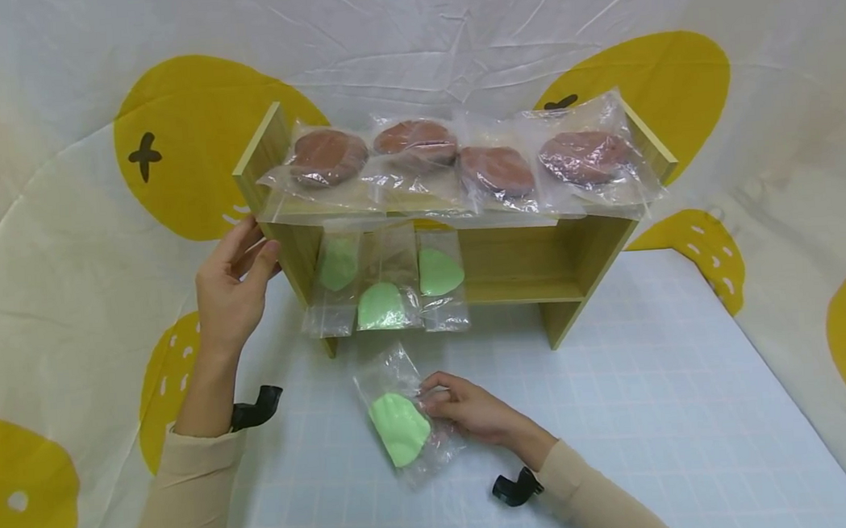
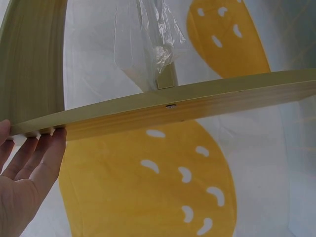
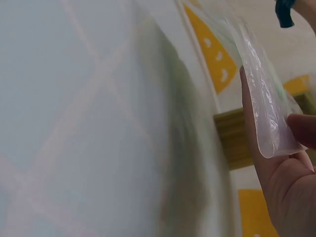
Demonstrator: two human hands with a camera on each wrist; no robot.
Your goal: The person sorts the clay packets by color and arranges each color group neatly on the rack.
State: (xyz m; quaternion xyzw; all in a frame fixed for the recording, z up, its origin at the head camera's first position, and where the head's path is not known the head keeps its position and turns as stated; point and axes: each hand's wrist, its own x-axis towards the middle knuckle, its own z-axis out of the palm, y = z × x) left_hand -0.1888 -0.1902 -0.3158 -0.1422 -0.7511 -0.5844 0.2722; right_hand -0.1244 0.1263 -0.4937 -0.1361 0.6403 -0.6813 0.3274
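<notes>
My right hand (image 1: 471,410) pinches the right edge of a clear plastic bag (image 1: 398,366) just above the table. Inside that bag lies a flat light-green piece (image 1: 400,429). In the right wrist view, the thumb and fingers hold the folded film (image 3: 266,108). My left hand (image 1: 233,284) rests its fingertips against the left side panel of a small wooden shelf (image 1: 297,264); the left wrist view shows those fingers (image 2: 52,155) touching the panel edge. Three bagged green pieces (image 1: 382,305) sit side by side on the lower board's left half, their bags overhanging the front.
Several bagged round brown patties (image 1: 329,157) line the top board, bags draped over its front edge. The shelf stands on a table with a pale checked cloth (image 1: 666,427). Behind hangs a white sheet with yellow face prints (image 1: 190,141). Black wrist mounts (image 1: 257,407) sit on both arms.
</notes>
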